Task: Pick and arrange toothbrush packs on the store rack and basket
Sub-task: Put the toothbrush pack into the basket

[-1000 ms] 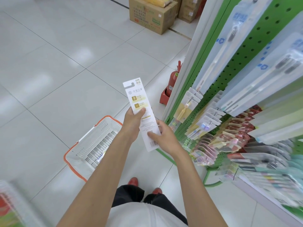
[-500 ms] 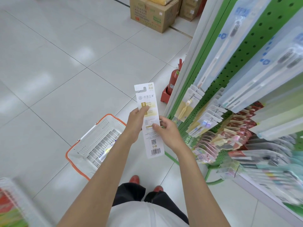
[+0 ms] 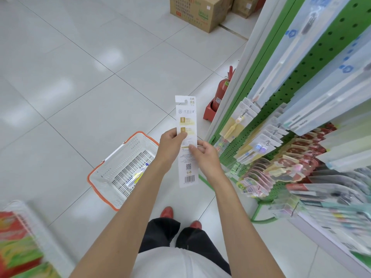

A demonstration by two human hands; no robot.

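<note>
A long white toothbrush pack (image 3: 186, 119) with gold labels and a barcode stands nearly upright in front of me, its printed back toward me. My left hand (image 3: 172, 145) pinches its left edge near the middle. My right hand (image 3: 203, 155) pinches the right edge slightly lower. The white basket with an orange rim (image 3: 96, 175) sits on the floor at lower left and holds one toothbrush pack (image 3: 136, 176). The green pegboard rack (image 3: 301, 69) on the right carries several hanging toothbrush packs (image 3: 259, 143).
A red fire extinguisher (image 3: 219, 93) stands in a red holder at the rack's near end. Cardboard boxes (image 3: 198, 13) sit on the tiled floor at the top. A blurred wire rack of red and green goods (image 3: 18, 241) fills the lower left corner.
The pack has turned from a leftward tilt to nearly upright and shifted right toward the rack. My right hand slid from near its lower end up to its middle.
</note>
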